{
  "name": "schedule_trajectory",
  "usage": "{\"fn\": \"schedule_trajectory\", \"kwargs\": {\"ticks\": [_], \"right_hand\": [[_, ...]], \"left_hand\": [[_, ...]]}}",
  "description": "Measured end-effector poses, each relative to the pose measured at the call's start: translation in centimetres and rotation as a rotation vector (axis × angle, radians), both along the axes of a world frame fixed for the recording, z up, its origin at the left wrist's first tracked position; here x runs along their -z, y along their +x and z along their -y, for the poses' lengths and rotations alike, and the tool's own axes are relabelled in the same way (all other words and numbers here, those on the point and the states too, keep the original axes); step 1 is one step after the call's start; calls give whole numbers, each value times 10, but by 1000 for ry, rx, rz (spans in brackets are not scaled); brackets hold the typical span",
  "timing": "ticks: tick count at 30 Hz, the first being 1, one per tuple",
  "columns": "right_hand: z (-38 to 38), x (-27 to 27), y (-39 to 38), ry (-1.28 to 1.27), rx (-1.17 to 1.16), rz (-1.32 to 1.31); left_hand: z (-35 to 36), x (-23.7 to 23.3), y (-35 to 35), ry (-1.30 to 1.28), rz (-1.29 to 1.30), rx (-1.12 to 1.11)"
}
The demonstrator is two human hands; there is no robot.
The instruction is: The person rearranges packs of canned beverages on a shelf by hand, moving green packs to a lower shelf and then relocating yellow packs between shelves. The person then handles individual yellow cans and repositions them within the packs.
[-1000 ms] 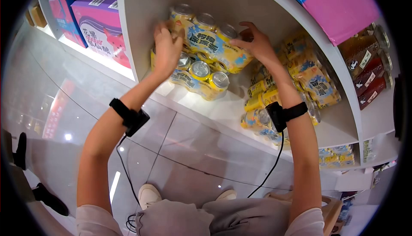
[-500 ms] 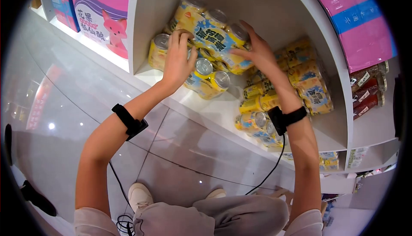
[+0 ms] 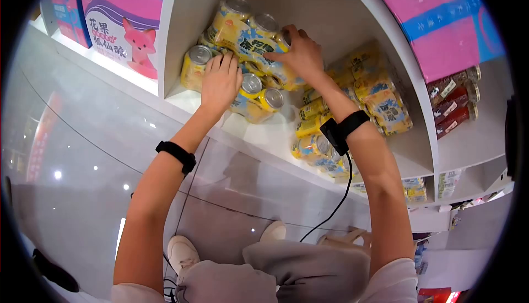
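A shrink-wrapped pack of yellow and blue drink cans [image 3: 239, 37] lies on top of other cans on the white shelf. My right hand [image 3: 303, 58] clasps its right end, thumb on the front face and fingers over the far side. In front of it, lower down, is another pack of cans [image 3: 256, 107] with silver lids facing up. My left hand [image 3: 221, 82] rests over this front pack, fingers stretched forward across its top beside a can lid. The left fingertips reach the lower edge of the upper pack. My left thumb is mostly hidden.
More packs of yellow cans [image 3: 386, 102] are stacked to the right on the same shelf. A shelf divider [image 3: 169, 33] stands at left, beside a pink and purple box [image 3: 121, 27]. Dark red jars [image 3: 457, 110] sit beyond the right panel. A black cable [image 3: 347, 187] hangs from my right wrist.
The upper pack sits slightly lower against the front pack. My left hand has flattened from a raised, bent-finger pose onto the front pack. My right hand still holds the upper pack's end.
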State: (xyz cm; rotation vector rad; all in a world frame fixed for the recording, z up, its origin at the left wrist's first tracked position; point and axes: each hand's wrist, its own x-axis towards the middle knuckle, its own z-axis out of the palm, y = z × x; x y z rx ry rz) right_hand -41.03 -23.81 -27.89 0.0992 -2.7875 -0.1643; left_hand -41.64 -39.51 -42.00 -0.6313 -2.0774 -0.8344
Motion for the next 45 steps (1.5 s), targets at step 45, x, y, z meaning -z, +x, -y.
{"fn": "schedule_trajectory", "kwargs": {"ticks": [45], "right_hand": [[-97, 104, -156, -420, -61, 199]], "left_hand": [[4, 5, -5, 5, 51, 44]]}}
